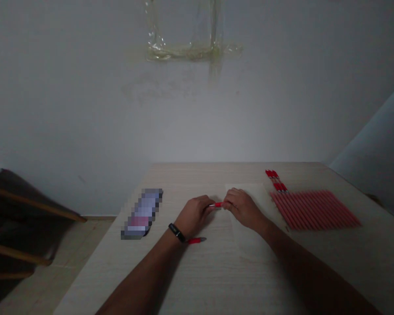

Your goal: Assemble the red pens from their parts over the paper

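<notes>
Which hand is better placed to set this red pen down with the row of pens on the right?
Right, probably. The right hand pinches the pen together with the left hand, and it lies nearer the row of pens, with bare table between.

You're working at a pale wooden table (216,280). Lying on it: a row of red pens (315,209) at your right, a few loose red pens (276,179) just behind them, one red pen (197,240) near your left wrist, a blurred flat object (142,214) at left, a faint clear sheet (249,245) in the middle.
</notes>
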Demonstrator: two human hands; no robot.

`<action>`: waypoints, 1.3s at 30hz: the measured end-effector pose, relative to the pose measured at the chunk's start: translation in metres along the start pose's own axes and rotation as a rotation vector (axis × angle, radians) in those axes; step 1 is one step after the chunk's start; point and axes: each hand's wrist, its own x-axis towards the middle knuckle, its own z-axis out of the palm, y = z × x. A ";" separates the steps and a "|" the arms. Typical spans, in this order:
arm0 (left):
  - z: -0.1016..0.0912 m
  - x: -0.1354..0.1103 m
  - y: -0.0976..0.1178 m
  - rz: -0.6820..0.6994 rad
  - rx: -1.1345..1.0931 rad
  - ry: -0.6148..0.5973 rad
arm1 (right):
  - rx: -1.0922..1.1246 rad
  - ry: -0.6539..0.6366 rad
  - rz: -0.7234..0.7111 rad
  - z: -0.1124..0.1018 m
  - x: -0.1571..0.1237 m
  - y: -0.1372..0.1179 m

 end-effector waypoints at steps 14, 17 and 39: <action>0.001 -0.002 0.000 -0.084 -0.042 -0.038 | 0.093 0.029 0.029 -0.013 -0.003 0.015; 0.003 -0.002 -0.001 -0.070 -0.008 -0.096 | 0.030 0.001 0.023 -0.009 -0.004 0.023; 0.001 0.000 -0.008 -0.181 0.046 -0.009 | -0.088 -0.145 0.089 0.004 -0.006 0.027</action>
